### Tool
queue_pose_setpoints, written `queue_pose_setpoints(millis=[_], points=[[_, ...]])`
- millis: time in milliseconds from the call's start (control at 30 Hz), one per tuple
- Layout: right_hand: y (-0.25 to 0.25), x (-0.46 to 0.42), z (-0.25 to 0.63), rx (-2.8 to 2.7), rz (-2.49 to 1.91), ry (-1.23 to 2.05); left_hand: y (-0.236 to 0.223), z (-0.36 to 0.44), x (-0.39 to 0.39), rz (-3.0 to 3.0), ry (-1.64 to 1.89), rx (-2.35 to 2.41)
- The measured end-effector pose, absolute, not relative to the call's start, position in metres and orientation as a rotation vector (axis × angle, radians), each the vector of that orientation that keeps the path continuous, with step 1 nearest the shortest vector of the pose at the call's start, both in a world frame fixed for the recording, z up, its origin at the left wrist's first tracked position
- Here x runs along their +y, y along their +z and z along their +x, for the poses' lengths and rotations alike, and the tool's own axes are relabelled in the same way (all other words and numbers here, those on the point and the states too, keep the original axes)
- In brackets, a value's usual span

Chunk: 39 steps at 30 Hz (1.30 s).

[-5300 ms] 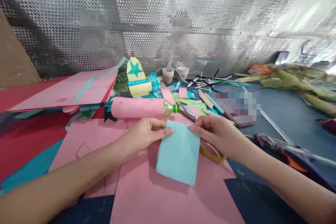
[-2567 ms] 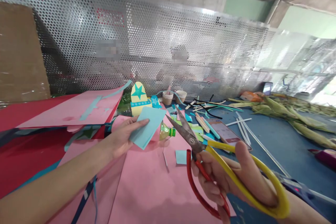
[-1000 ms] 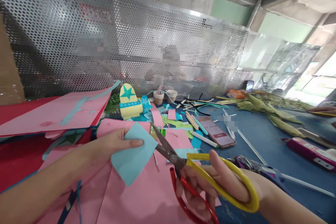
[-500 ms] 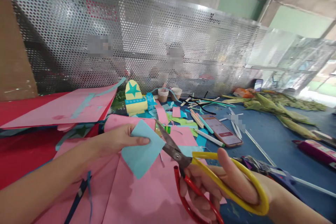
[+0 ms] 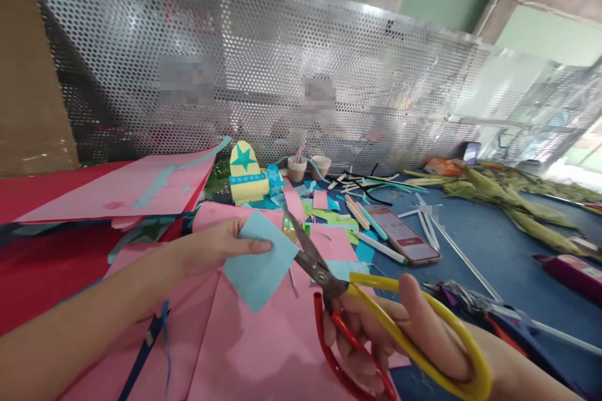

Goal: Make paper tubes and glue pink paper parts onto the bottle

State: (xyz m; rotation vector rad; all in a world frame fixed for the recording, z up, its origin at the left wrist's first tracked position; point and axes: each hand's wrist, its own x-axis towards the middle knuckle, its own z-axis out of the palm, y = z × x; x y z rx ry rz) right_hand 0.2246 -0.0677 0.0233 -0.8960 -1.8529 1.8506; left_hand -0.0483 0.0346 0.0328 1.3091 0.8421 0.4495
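Note:
A square of light blue paper [image 5: 261, 269] is pinched between the thumb and fingers of my left hand [image 5: 230, 244], one corner pointing right. My right hand [image 5: 390, 338] holds scissors [image 5: 322, 277] with one yellow and one red handle loop. Their blades are parted, and the paper's right corner lies at the blades near the pivot. Below both hands spreads a large sheet of pink paper [image 5: 249, 357]. At lower left, a dark blue strip-like tool [image 5: 143, 351] rests on the pink paper.
A phone [image 5: 404, 238] and pens [image 5: 380, 247] lie beyond the scissors. A yellow paper piece with a star [image 5: 244, 169] stands near two cups [image 5: 296, 170]. Corn husks [image 5: 508, 200] and a glue gun [image 5: 498, 316] are on the right. A perforated metal screen [image 5: 282, 62] runs behind.
The whole view has shifted slightly, so things sit a little farther right. Both hands keep their holds, and the paper stays at the scissors.

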Motion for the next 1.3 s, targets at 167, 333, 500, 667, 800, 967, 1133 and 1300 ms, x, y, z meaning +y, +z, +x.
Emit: queue_pose_setpoints(millis=[167,333,500,667,800,967,1133,1300], points=[[0.0186,-0.0686,0.2211,-1.850,-0.919,1.823,0.0293,-0.0492,0.0394,1.297,0.443,0.849],[0.0184,-0.0679,0.2199,-1.852,-0.941,1.811,0.0273,-0.0507,0.0403,1.277,0.431,0.859],[0.0197,-0.0677,0.2204,-1.830,-0.934,1.829,0.0278,-0.0515,0.0398,1.275,0.438,0.865],[0.0218,-0.0684,0.2198,-1.814,-0.915,1.839,0.0312,-0.0493,0.0393,1.262,0.436,0.873],[0.0245,-0.0684,0.2201,-1.827,-0.934,1.835,0.0333,-0.0468,0.0377,1.253,0.436,0.867],[0.0242,-0.0691,0.2205,-1.809,-0.894,1.856,0.0326,-0.0466,0.0358,1.238,0.418,0.867],[0.0253,-0.0702,0.2187,-1.810,-0.927,1.854,0.0327,-0.0467,0.0359,1.267,0.427,0.885],[0.0178,-0.0680,0.2197,-1.813,-0.889,1.855,0.0308,-0.0481,0.0369,1.275,0.423,0.902]])
